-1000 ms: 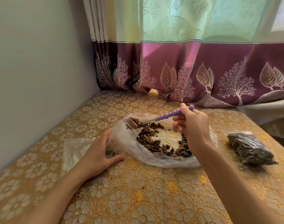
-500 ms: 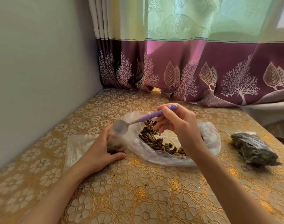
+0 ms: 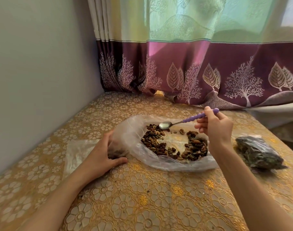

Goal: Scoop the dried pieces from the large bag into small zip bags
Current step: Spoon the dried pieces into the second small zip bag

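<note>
Right hand [image 3: 214, 129] holding spoon [image 3: 165, 125] above large bag [image 3: 159, 157]

Large clear bag [image 3: 135, 135] lying open on table | brown dried pieces [image 3: 174, 147] spread inside | small zip bag [image 3: 75, 152] flat at its left | purple-handled spoon [image 3: 189, 120] empty above pieces

One spoon [image 3: 165, 125], perhaps three bags [image 3: 159, 160].

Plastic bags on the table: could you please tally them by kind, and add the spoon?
Large open bag of dried pieces: 1
Small bag held by the left hand: 1
Filled dark bag on the right: 1
Flat clear bag: 1
Spoon in the right hand: 1
Total: 5
</note>
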A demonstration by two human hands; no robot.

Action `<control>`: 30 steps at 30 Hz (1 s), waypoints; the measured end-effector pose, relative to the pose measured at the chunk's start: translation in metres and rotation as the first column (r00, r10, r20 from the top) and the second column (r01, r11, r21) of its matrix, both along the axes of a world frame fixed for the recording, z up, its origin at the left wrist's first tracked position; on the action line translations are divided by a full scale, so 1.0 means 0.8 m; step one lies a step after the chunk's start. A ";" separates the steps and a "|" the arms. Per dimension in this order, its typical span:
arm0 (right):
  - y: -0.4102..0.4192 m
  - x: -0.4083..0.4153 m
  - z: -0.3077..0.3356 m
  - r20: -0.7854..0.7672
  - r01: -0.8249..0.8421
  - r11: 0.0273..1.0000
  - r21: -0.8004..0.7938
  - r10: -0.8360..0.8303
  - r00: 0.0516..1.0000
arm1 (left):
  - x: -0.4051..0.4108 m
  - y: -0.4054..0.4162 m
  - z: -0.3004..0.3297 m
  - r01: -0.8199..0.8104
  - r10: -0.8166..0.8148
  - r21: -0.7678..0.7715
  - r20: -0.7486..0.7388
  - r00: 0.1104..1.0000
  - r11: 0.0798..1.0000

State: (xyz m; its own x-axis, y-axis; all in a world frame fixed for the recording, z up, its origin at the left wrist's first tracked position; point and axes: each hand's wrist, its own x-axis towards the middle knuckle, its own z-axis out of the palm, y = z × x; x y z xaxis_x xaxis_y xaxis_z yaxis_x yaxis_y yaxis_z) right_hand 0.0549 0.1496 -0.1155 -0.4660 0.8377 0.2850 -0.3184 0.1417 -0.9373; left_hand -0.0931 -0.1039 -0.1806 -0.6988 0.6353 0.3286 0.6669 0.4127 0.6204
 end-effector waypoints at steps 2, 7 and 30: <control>0.004 -0.001 -0.006 0.052 0.067 0.995 0.079 -0.071 0.996 | 0.000 0.000 0.000 -0.007 0.007 0.000 -0.007 1.000 1.000; 0.007 -0.002 -0.013 0.135 0.134 0.963 0.233 -0.169 0.976 | 0.000 0.002 0.002 -0.007 0.007 0.003 -0.009 1.000 1.000; -0.004 -0.016 -0.024 0.210 -0.007 0.978 -0.210 0.052 0.976 | 0.005 0.001 0.006 -0.004 0.005 -0.008 0.005 1.000 1.000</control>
State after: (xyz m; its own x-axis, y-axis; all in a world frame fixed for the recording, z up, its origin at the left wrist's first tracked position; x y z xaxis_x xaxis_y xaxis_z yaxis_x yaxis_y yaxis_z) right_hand 0.0423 0.1467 -0.1344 -0.5221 0.8529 -0.0021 -0.1091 -0.0692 -0.9916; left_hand -0.0889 -0.1029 -0.1760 -0.7032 0.6347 0.3204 0.6622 0.4206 0.6201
